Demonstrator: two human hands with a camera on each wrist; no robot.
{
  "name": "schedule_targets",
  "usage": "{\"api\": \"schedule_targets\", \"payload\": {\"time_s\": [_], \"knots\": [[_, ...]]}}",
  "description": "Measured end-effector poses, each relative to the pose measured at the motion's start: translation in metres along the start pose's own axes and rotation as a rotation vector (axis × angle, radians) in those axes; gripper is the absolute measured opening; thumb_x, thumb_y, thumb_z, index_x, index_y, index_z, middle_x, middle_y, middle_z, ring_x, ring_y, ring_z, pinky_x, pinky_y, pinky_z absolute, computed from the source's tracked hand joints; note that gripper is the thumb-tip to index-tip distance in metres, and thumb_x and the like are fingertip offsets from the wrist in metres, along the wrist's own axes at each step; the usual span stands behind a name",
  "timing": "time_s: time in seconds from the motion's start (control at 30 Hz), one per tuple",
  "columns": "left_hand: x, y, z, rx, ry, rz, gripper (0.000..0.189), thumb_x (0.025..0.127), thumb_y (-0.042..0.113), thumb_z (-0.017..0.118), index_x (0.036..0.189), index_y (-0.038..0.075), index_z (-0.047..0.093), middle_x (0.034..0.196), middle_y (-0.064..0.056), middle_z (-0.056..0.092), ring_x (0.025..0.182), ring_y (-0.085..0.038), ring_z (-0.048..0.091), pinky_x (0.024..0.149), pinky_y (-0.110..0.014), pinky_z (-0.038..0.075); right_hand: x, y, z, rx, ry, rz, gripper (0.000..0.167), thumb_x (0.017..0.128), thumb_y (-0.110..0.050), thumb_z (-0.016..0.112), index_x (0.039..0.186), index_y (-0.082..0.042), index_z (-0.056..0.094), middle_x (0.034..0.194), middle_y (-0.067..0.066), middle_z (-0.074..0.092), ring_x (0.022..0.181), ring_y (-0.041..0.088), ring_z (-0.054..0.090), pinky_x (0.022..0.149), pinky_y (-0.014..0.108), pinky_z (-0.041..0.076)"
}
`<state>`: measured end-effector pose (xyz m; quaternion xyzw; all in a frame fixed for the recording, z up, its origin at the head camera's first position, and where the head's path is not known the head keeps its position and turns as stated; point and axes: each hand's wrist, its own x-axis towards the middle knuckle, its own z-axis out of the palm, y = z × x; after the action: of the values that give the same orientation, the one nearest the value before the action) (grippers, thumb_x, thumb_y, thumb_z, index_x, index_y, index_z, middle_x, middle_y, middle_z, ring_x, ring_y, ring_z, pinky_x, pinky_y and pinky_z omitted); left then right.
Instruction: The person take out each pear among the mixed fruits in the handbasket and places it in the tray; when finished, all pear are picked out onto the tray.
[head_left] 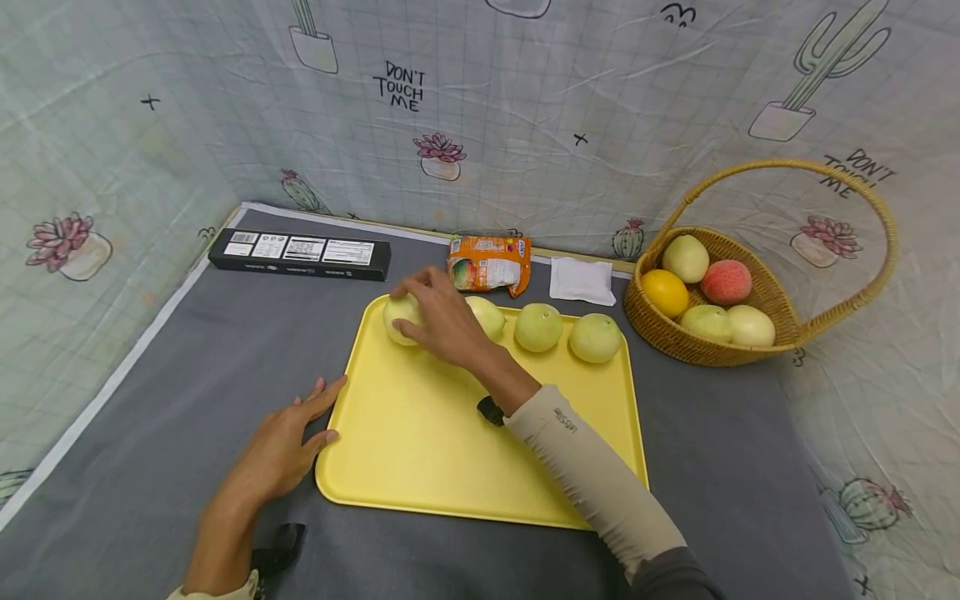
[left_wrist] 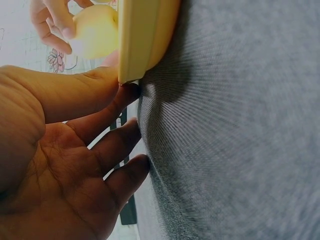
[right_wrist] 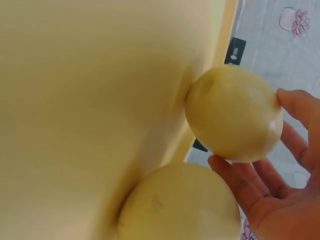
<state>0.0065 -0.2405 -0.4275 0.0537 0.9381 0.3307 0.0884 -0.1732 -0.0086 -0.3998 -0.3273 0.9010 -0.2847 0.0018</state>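
Note:
A yellow tray [head_left: 420, 442] lies on the grey cloth. In its far left corner my right hand [head_left: 447, 321] grips a pale green round fruit [head_left: 400, 319]. The right wrist view shows that fruit [right_wrist: 235, 115] held by the fingertips and thumb, against the tray's surface. Beside it, partly behind my right hand in the head view, sits a second such fruit [head_left: 487, 317]; two more, a third [head_left: 538, 327] and a fourth [head_left: 596, 337], continue the row along the far edge. My left hand [head_left: 281, 446] touches the tray's left rim with straight index finger and thumb, the other fingers resting on the cloth.
A wicker basket [head_left: 652, 329] with a tall handle holds several fruits at the back right. Behind the tray lie a black box [head_left: 300, 254], an orange packet [head_left: 491, 262] and a white packet [head_left: 582, 281]. A printed cloth [head_left: 510, 100] hangs behind the table.

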Motion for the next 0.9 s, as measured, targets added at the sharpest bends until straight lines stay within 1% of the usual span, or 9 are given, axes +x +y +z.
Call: {"api": "schedule_targets", "payload": {"time_s": [0.07,0.1,0.2,0.27,0.37,0.47,0.6,0.73,0.9], "knots": [[-0.001,0.0,0.001,-0.001,0.0,-0.001,0.08,0.095,0.002,0.075,0.166,0.012,0.039,0.162,-0.03,0.04,0.151,-0.051,0.041,0.119,-0.076,0.032,-0.001,0.0,-0.002,-0.007,-0.018,-0.001,0.044,0.098,-0.035,0.08,0.138,-0.022,0.067,0.132,0.007,0.056,0.121,0.022,0.055,0.103,0.039,0.052],[-0.001,0.0,0.001,-0.001,-0.001,-0.001,0.08,0.096,0.002,0.075,0.166,0.013,0.039,0.162,-0.03,0.04,0.151,-0.051,0.041,0.119,-0.076,0.032,-0.002,0.0,-0.003,-0.009,-0.028,0.0,0.048,0.097,-0.036,0.08,0.141,-0.023,0.065,0.13,0.007,0.055,0.117,0.021,0.054,0.098,0.037,0.053],[-0.001,-0.001,0.001,0.0,-0.002,0.0,0.079,0.096,0.003,0.075,0.166,0.012,0.039,0.162,-0.03,0.04,0.151,-0.052,0.041,0.119,-0.076,0.033,-0.003,0.0,-0.006,-0.024,-0.062,0.008,0.063,0.094,-0.039,0.083,0.151,-0.024,0.059,0.123,0.007,0.053,0.108,0.02,0.052,0.088,0.034,0.051],[-0.001,-0.001,0.001,-0.002,-0.004,-0.001,0.079,0.096,0.003,0.074,0.166,0.013,0.039,0.163,-0.03,0.039,0.151,-0.052,0.04,0.119,-0.076,0.032,-0.002,-0.001,-0.008,-0.029,-0.083,0.014,0.067,0.093,-0.04,0.084,0.152,-0.024,0.057,0.123,0.007,0.054,0.106,0.02,0.052,0.086,0.034,0.051],[0.0,-0.002,0.001,-0.009,-0.008,-0.003,0.08,0.097,0.003,0.074,0.167,0.014,0.038,0.164,-0.03,0.038,0.152,-0.052,0.039,0.12,-0.075,0.032,-0.002,-0.003,-0.009,-0.015,-0.097,0.028,0.065,0.09,-0.04,0.087,0.147,-0.02,0.062,0.127,0.007,0.057,0.111,0.021,0.054,0.091,0.036,0.052],[0.0,-0.002,0.0,-0.01,-0.008,-0.001,0.081,0.096,0.003,0.074,0.167,0.014,0.038,0.164,-0.03,0.038,0.152,-0.051,0.039,0.121,-0.075,0.031,0.0,-0.005,-0.008,0.009,-0.079,0.039,0.061,0.088,-0.037,0.089,0.141,-0.017,0.065,0.127,0.007,0.058,0.113,0.022,0.055,0.094,0.038,0.053],[-0.001,-0.002,0.0,0.001,-0.005,0.005,0.08,0.096,0.003,0.075,0.166,0.013,0.038,0.163,-0.031,0.04,0.151,-0.052,0.041,0.12,-0.075,0.032,0.003,-0.005,0.0,0.014,-0.038,0.045,0.057,0.088,-0.034,0.09,0.137,-0.018,0.065,0.122,0.006,0.056,0.108,0.021,0.054,0.092,0.036,0.054],[-0.001,-0.001,0.0,0.002,0.002,0.013,0.08,0.096,0.003,0.075,0.166,0.013,0.038,0.162,-0.031,0.04,0.15,-0.052,0.041,0.119,-0.075,0.033,0.005,-0.005,0.004,-0.014,-0.007,0.055,0.056,0.088,-0.034,0.09,0.135,-0.019,0.064,0.123,0.006,0.056,0.109,0.02,0.055,0.092,0.034,0.055],[-0.002,-0.001,0.001,-0.001,0.005,0.009,0.08,0.096,0.003,0.075,0.166,0.013,0.039,0.163,-0.031,0.04,0.151,-0.052,0.041,0.12,-0.075,0.032,0.002,-0.006,0.0,-0.009,-0.001,0.056,0.057,0.089,-0.034,0.089,0.138,-0.019,0.063,0.124,0.006,0.057,0.106,0.02,0.055,0.088,0.034,0.054]]}}
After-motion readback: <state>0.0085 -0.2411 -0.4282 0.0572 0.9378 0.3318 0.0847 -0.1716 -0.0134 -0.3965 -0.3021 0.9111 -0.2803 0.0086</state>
